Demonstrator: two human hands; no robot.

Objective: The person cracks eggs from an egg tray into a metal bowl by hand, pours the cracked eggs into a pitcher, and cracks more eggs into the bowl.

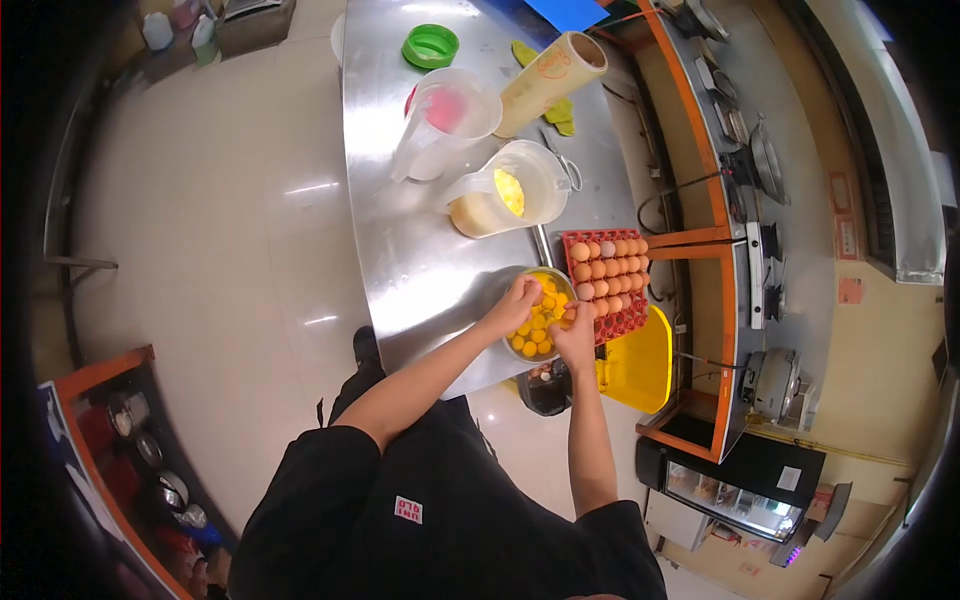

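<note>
My left hand [514,305] is closed over the left side of a round metal bowl [506,347]. At its fingertips a small brown piece shows, which looks like eggshell. My right hand [574,337] is closed at the bowl's right side, also with what looks like brown eggshell in its fingers. Several yellow egg yolks [538,323] lie in clear liquid inside the bowl. Just right of the bowl, a red egg tray [625,323] holds rows of brown eggs [612,268]; its near cells have no eggs in them.
A clear pitcher [540,185] with yellow contents stands beyond the bowl, near another pitcher [470,105], a large film roll [540,90] and a green lid [431,46]. A yellow bin [650,360] and a black container with shells [545,392] sit below the table edge.
</note>
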